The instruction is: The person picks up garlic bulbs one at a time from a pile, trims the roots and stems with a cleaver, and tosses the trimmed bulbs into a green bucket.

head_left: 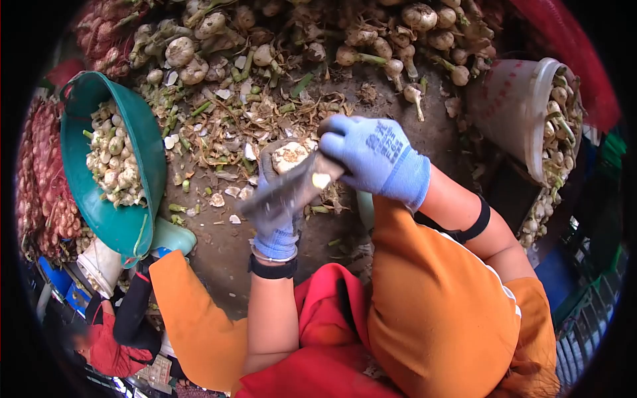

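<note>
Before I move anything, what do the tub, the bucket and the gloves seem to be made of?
Tub: green plastic, likely, smooth with a soft sheen. Bucket: whitish plastic, probably, slightly translucent with red marks. Gloves: light-blue knit, judging by the ribbed cuffs; any coating on the fingers is hard to tell.

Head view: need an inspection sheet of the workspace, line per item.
Surface: brown ground, dirty, littered around the hands.
Job's things: one pale bulb in the left hand; broad blade, motion-blurred; green tub and whitish bucket, both tilted and holding bulbs.
Clutter: dry skins and cut stem pieces beyond and beside the hands; loose bulbs heaped at the far side.
Hands: both gloved; right hand grips the blade, which crosses in front of the left.
Cables: nothing seen.
Surroundings: red net sacks at left; another person lower left.
</note>
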### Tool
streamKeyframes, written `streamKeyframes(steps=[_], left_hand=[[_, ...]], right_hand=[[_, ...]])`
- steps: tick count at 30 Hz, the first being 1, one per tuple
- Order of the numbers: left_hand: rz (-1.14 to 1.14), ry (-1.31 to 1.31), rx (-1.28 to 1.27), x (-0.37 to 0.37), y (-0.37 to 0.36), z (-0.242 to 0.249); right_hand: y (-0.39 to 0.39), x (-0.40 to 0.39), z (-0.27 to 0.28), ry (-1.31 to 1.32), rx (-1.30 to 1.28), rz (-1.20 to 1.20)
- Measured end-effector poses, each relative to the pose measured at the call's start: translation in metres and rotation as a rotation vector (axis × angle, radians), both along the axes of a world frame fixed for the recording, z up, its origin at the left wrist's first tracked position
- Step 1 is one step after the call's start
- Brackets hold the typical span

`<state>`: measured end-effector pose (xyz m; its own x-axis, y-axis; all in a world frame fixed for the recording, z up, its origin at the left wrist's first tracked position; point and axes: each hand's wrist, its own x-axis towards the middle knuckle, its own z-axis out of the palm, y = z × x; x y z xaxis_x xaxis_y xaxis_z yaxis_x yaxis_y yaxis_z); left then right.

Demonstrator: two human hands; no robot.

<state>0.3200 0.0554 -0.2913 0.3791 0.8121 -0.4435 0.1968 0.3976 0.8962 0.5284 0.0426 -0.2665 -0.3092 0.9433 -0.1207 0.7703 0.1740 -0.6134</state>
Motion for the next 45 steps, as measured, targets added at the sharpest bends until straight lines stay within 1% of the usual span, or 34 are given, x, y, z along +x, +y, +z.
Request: streamKeyframes(steps=[1,4,7,9,11,13,14,15,16,17,18,19,21,22,23,24,25,27,28,29,31,32,33,34,35,36,37,38,39,40,41,43,44,45], left_hand=[[-0.036,0.054,0.155,0.001,0.001,0.003],[-0.014,-0.043,0.214,0.005,0.000,0.007],[-0.037,0.102,0.279,0.002,-0.008,0.003],[0.166,-0.024,0.121,0.000,-0.017,-0.008],[0.221,-0.062,-0.089,0.002,-0.011,-0.003],[0.008,0.003,-0.042,0.019,-0.005,0.045],[-0.072,-0.042,0.028,0.020,-0.008,0.047],[-0.066,-0.036,0.037,0.023,-0.006,0.038],[-0.013,-0.053,0.178,0.026,-0.003,0.025],[0.039,-0.081,0.317,0.032,0.000,0.015],[-0.249,0.398,0.707,0.024,0.016,0.011],[-0.238,0.479,0.757,0.023,0.015,0.004],[0.057,0.050,0.250,0.017,0.000,-0.018],[0.182,-0.110,0.011,0.011,-0.003,-0.014],[0.313,-0.269,-0.227,0.006,-0.006,-0.008],[0.283,-0.257,-0.274,0.010,0.002,0.001],[0.253,-0.138,-0.168,0.015,0.003,0.021],[0.366,-0.240,-0.146,0.001,0.014,0.008],[0.469,-0.419,-0.183,-0.009,0.029,0.019],[0.571,-0.596,-0.228,-0.023,0.046,0.036],[0.464,-1.483,-0.552,-0.070,0.075,0.053],[0.460,-1.482,-0.560,-0.077,0.076,0.050],[0.344,-1.416,-0.511,-0.082,0.077,0.043],[0.231,-1.345,-0.460,-0.079,0.077,0.040],[0.367,-1.184,-0.454,-0.070,0.070,0.031],[0.500,-1.017,-0.447,-0.047,0.059,0.021],[0.436,-0.838,-0.428,-0.033,0.049,-0.002],[0.374,-0.656,-0.408,-0.021,0.036,-0.020],[0.373,-0.523,-0.365,-0.005,0.017,-0.019],[0.393,-0.268,-0.269,0.018,0.005,-0.015],[0.313,-0.310,-0.203,0.021,-0.001,-0.033],[0.440,-0.390,-0.396,0.008,-0.006,-0.040],[0.445,-0.509,-0.293,0.016,-0.007,-0.031],[0.441,-0.514,-0.294,0.019,-0.004,-0.020]], right_hand=[[-0.002,-0.003,0.002,-0.003,0.010,0.027],[-0.001,0.001,0.005,-0.007,-0.003,0.047],[0.002,0.004,-0.003,0.013,0.013,0.040],[0.003,0.007,-0.013,0.027,-0.022,-0.012],[0.004,0.009,-0.032,0.058,-0.046,-0.094],[0.015,0.031,-0.064,-0.133,-0.466,-0.284],[0.011,0.031,-0.064,-0.128,-0.472,-0.278],[0.012,0.033,-0.065,0.254,-0.666,-0.410],[0.012,0.032,-0.059,0.647,-0.854,-0.546],[0.010,0.025,-0.052,0.896,-0.909,-0.538],[0.011,0.015,-0.057,1.024,-0.848,-0.533],[0.014,0.006,-0.053,1.154,-0.792,-0.521],[0.018,0.011,-0.022,0.976,-0.790,-0.446],[0.020,0.007,-0.017,0.721,-0.605,-0.358],[0.020,0.006,-0.010,0.550,-0.263,-0.187],[0.020,0.006,-0.016,0.400,-0.200,-0.146],[0.018,0.007,-0.023,0.245,-0.132,-0.109],[0.030,0.026,-0.043,0.025,-0.622,-0.178],[0.034,0.037,-0.042,-0.010,-0.806,-0.253],[0.018,0.049,-0.068,-0.031,-0.358,-0.257],[0.023,0.062,-0.077,0.058,-0.106,-0.434],[0.028,0.063,-0.076,-0.071,-0.136,-0.486],[0.040,0.062,-0.076,-0.202,-0.152,-0.532],[0.048,0.060,-0.081,-0.216,-0.151,-0.506],[0.054,0.053,-0.088,-0.292,-0.217,-0.491],[0.057,0.046,-0.096,-0.187,-0.204,-0.473],[0.058,0.040,-0.102,-0.080,-0.192,-0.451],[0.058,0.030,-0.099,0.147,-0.315,-0.457],[0.052,0.017,-0.093,0.374,-0.441,-0.454],[0.040,0.004,-0.096,0.693,-0.513,-0.480],[0.030,-0.004,-0.078,1.039,-0.760,-0.525],[0.025,0.000,-0.020,1.069,-0.962,-0.486],[0.022,0.000,-0.017,1.068,-0.957,-0.489],[0.019,0.001,-0.015,0.908,-0.847,-0.495]])
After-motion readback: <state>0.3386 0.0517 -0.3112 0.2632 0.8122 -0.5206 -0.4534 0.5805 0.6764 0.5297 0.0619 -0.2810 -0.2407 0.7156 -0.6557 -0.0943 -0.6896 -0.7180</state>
